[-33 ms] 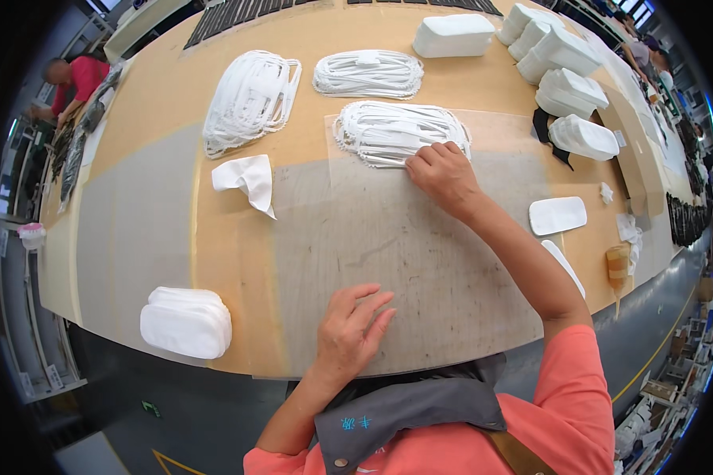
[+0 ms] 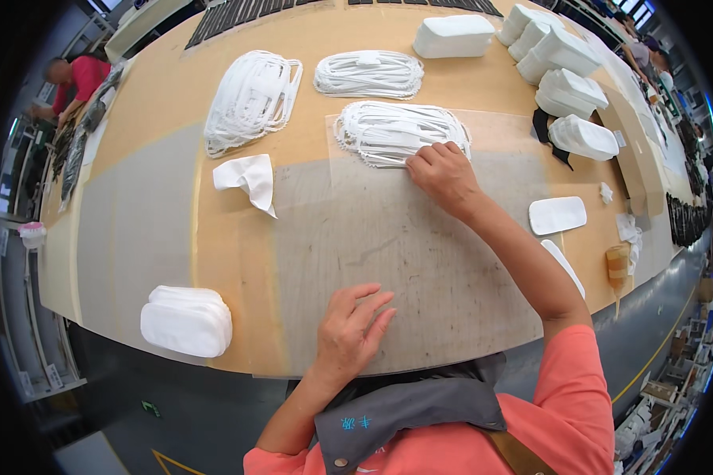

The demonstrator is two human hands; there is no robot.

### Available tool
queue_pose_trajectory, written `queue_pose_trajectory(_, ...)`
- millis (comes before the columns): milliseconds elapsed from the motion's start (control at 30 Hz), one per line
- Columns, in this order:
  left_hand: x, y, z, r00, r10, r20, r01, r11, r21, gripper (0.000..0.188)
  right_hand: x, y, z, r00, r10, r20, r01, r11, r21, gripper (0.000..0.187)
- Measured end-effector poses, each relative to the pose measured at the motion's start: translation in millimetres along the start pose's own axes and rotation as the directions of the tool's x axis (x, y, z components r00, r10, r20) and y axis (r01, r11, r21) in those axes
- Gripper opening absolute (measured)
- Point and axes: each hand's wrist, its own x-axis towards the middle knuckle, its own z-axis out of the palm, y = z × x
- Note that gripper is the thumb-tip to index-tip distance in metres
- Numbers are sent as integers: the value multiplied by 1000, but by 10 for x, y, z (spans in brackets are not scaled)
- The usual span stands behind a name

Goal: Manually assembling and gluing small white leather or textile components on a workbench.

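Observation:
My right hand point(image 2: 444, 178) reaches to the near edge of a flat, oval bundle of thin white strips point(image 2: 396, 131). Its fingers are curled and closed against the bundle's lower right side; their tips are hidden, so what they pinch cannot be made out. Above the bare table near me, my left hand point(image 2: 348, 328) is open and holds nothing, its fingers loosely apart. Behind the first bundle lies a second white strip bundle point(image 2: 368, 75), and a larger loose one point(image 2: 251, 103) is to its left. A crumpled white cloth piece point(image 2: 249, 182) lies below that one.
A stack of white rounded pads point(image 2: 186, 323) stands at the table's near left. More white pad stacks point(image 2: 562, 55) line the far right. A single white pad point(image 2: 558, 215) and an amber bottle with a thin nozzle point(image 2: 617, 265) lie near my right arm. Another person point(image 2: 79, 83) works at far left.

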Motion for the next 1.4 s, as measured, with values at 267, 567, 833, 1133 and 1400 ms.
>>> queue_pose_trajectory(267, -129, 54, -32, 1000, 16, -15, -16, 1000, 7, 30, 46, -47, -42, 988, 140, -72, -134, 988, 76, 3)
queue_pose_trajectory(567, -188, 52, 9, 1000, 0, -32, -1, 999, -35, 29, 103, 296, -526, 668, 732, -136, -563, 616, 550, 11)
queue_pose_trajectory(833, -132, -274, 126, 705, -457, 542, 477, -259, -840, 54, -652, -568, -1261, 980, -157, -119, 178, 965, 193, 41)
queue_pose_trajectory(1133, -157, -71, 223, 648, -543, 534, 611, -47, -790, 46, -1269, -1130, -1252, 981, 147, 125, -188, 866, 463, 45)
queue_pose_trajectory(1400, -163, 243, -23, 752, -432, 497, 608, 165, -776, 50, -918, -617, -1151, 870, 56, 490, -413, 628, 659, 32)
